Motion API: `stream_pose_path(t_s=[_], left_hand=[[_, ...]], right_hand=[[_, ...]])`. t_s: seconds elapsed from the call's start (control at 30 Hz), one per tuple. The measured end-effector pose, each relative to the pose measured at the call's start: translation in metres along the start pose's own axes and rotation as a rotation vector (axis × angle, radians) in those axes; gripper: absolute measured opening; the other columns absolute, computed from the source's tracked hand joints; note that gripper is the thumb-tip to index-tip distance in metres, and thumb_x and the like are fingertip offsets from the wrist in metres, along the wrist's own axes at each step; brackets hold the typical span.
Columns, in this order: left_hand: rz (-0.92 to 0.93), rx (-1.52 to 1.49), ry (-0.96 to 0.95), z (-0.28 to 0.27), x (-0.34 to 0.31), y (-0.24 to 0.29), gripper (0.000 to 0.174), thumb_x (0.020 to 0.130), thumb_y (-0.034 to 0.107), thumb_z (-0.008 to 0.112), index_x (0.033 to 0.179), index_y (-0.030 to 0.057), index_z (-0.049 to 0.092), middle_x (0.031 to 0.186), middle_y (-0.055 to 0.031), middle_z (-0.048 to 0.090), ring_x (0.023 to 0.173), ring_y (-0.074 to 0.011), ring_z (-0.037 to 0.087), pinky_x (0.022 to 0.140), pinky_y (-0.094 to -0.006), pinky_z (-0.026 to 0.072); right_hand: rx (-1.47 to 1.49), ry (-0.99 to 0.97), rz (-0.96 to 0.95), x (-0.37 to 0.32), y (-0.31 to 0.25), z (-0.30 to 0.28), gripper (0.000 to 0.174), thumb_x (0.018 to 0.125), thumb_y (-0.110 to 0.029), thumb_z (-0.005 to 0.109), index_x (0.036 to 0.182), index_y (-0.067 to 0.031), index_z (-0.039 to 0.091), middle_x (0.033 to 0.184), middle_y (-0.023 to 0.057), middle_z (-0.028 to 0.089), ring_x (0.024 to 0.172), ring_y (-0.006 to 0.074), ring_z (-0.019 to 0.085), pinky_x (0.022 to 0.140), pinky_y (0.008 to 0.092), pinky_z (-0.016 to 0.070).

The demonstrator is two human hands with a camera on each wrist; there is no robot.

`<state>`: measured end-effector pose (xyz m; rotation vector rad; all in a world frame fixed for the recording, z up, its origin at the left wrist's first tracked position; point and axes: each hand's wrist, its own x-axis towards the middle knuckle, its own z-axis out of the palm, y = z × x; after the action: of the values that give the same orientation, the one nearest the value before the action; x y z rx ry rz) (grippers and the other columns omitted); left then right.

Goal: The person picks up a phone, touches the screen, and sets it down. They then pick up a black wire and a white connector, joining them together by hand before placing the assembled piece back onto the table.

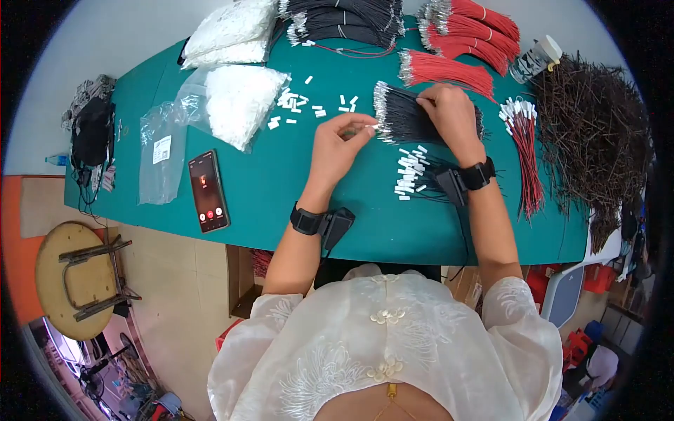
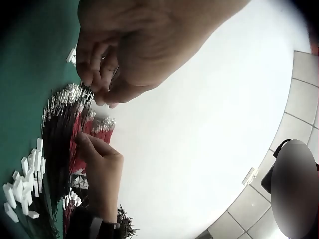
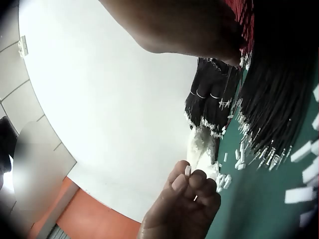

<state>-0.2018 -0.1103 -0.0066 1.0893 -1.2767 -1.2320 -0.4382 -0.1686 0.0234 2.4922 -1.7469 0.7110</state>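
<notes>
My left hand (image 1: 334,151) pinches a small white plastic connector housing (image 3: 188,171) between thumb and forefinger, beside the silvery terminal ends of a black wire bundle (image 1: 404,119). In the right wrist view, a second white piece (image 3: 195,198) shows among its curled fingers. Over the middle of that bundle, my right hand (image 1: 455,123) has thumb and forefinger together at a black wire; the pinched stretch is hidden by the fingers. Below the bundle lie black wires with white housings (image 1: 411,172) on their ends, close to the right wrist.
Loose white housings (image 1: 293,102) lie beside a plastic bag full of them (image 1: 239,105). Red wire bundles (image 1: 449,74) and more black bundles (image 1: 347,24) sit at the back. A phone (image 1: 208,191) lies left; red-black wires (image 1: 525,158) and a dark wire heap (image 1: 593,133) lie right.
</notes>
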Motion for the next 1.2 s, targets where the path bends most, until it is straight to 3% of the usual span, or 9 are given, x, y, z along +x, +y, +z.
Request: stream_pose_path(t_s=[0.3, 0.57, 0.7, 0.83, 0.97, 1.07, 1.1, 1.2], left_hand=[[-0.052, -0.013, -0.029, -0.002, 0.0, 0.0, 0.013, 0.09, 0.009, 0.073, 0.101, 0.0029, 0.075, 0.079, 0.0016, 0.07, 0.072, -0.0037, 0.06, 0.064, -0.0204, 0.0458], [-0.097, -0.022, -0.03, 0.002, 0.001, 0.002, 0.016, 0.09, 0.013, 0.075, 0.099, 0.0002, 0.075, 0.079, -0.0001, 0.071, 0.071, -0.0038, 0.061, 0.065, -0.0199, 0.0465], [-0.084, 0.001, -0.04, 0.004, -0.001, 0.003, 0.015, 0.09, 0.014, 0.075, 0.098, 0.0003, 0.075, 0.079, -0.0002, 0.07, 0.071, -0.0039, 0.061, 0.064, -0.0194, 0.0463], [-0.074, -0.023, -0.032, 0.003, -0.001, 0.002, 0.015, 0.092, 0.014, 0.074, 0.098, 0.0, 0.075, 0.078, -0.0003, 0.07, 0.071, -0.0038, 0.062, 0.064, -0.0186, 0.046], [-0.05, -0.006, -0.051, 0.005, -0.001, 0.003, 0.015, 0.093, 0.014, 0.073, 0.098, -0.0004, 0.075, 0.078, -0.0005, 0.07, 0.072, -0.0039, 0.062, 0.065, -0.0187, 0.0466], [-0.069, -0.028, -0.084, 0.008, -0.004, 0.002, 0.015, 0.092, 0.013, 0.073, 0.099, -0.0004, 0.075, 0.079, -0.0006, 0.07, 0.073, -0.0038, 0.062, 0.065, -0.0185, 0.0469], [-0.072, -0.025, -0.087, 0.009, -0.004, 0.002, 0.015, 0.092, 0.013, 0.073, 0.099, -0.0004, 0.075, 0.079, -0.0006, 0.07, 0.073, -0.0038, 0.062, 0.065, -0.0185, 0.0469], [-0.089, -0.042, -0.11, 0.01, -0.005, 0.005, 0.015, 0.093, 0.01, 0.071, 0.103, -0.0009, 0.074, 0.085, -0.0028, 0.073, 0.077, -0.0057, 0.065, 0.069, -0.0194, 0.05]], right_hand=[[0.095, 0.077, -0.046, -0.014, -0.013, -0.034, 0.011, 0.083, -0.011, 0.072, 0.09, -0.003, 0.074, 0.088, 0.0142, 0.071, 0.083, 0.0336, 0.068, 0.074, 0.0416, 0.0537], [-0.063, 0.001, -0.117, -0.024, -0.014, -0.041, 0.013, 0.083, -0.005, 0.07, 0.095, -0.0031, 0.072, 0.087, 0.0123, 0.067, 0.086, 0.031, 0.065, 0.074, 0.0402, 0.0526], [0.175, 0.028, -0.189, -0.046, -0.03, -0.047, 0.015, 0.082, -0.002, 0.069, 0.097, -0.003, 0.07, 0.087, 0.0113, 0.064, 0.084, 0.0312, 0.063, 0.073, 0.0401, 0.0519], [0.277, -0.008, -0.101, -0.063, -0.043, -0.036, 0.014, 0.081, 0.0, 0.069, 0.095, -0.0025, 0.069, 0.087, 0.0112, 0.063, 0.084, 0.0321, 0.062, 0.074, 0.0402, 0.0514], [0.285, 0.025, -0.144, -0.062, -0.045, -0.032, 0.017, 0.082, 0.001, 0.07, 0.099, -0.0024, 0.07, 0.085, 0.0104, 0.063, 0.076, 0.027, 0.062, 0.067, 0.0361, 0.0508], [0.698, -0.159, 0.113, -0.059, -0.061, -0.032, 0.015, 0.083, 0.0, 0.072, 0.098, -0.0018, 0.071, 0.078, 0.0087, 0.062, 0.066, 0.0196, 0.059, 0.058, 0.0307, 0.0473], [0.701, -0.158, 0.117, -0.06, -0.061, -0.029, 0.015, 0.083, 0.0, 0.072, 0.098, -0.0018, 0.071, 0.078, 0.0087, 0.062, 0.066, 0.0196, 0.059, 0.058, 0.0307, 0.0473], [0.702, 0.112, 0.015, -0.061, -0.062, -0.015, 0.013, 0.083, -0.001, 0.074, 0.096, -0.0012, 0.073, 0.071, 0.006, 0.059, 0.058, 0.0137, 0.054, 0.052, 0.0269, 0.0423]])
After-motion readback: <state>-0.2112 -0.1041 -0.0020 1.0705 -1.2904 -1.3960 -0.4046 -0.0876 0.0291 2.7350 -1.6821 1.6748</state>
